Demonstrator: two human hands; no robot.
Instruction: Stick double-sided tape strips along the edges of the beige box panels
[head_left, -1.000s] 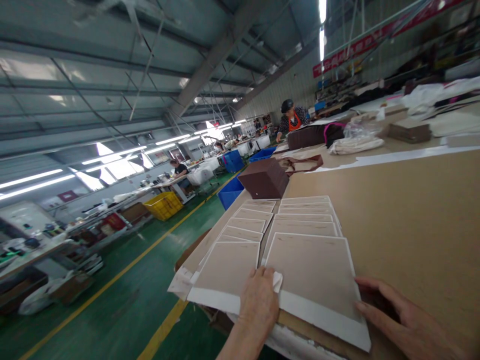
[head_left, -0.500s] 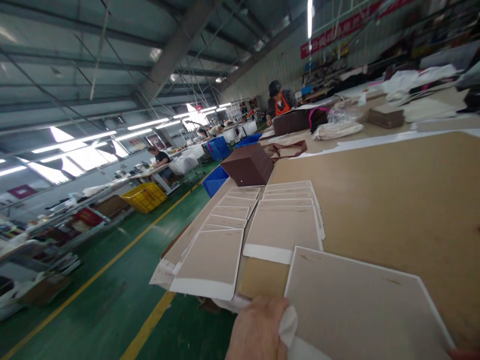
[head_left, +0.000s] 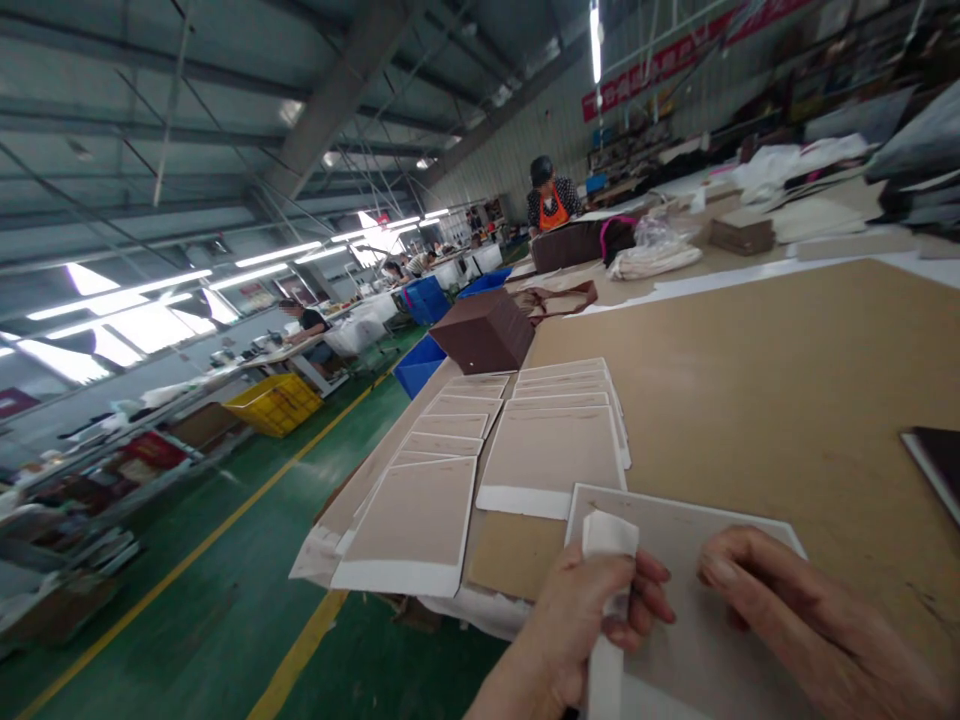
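Note:
My left hand (head_left: 592,610) is closed around a white strip (head_left: 609,540), folded or crumpled at its top and paper-like, which runs down out of the bottom of the view. Beneath both hands lies a beige panel (head_left: 675,520) with a white border. My right hand (head_left: 780,600) hovers above the panel's right part, fingers curled and thumb against the forefinger; anything between them is hidden. Beyond my left hand, overlapping beige panels lie in two rows, a left row (head_left: 420,510) and a right row (head_left: 555,445), with white edges.
A brown box (head_left: 484,330) stands at the table's far left, beside a brown strap. A dark flat piece (head_left: 934,460) lies at the right. Across the brown tabletop (head_left: 742,370), a person in an orange apron (head_left: 553,200) works. Left of the table is a green floor (head_left: 247,540).
My left hand has risen and moved right, lifting the white strip upright. My right hand has come in from the lower right edge over the panel. The view has shifted slightly right.

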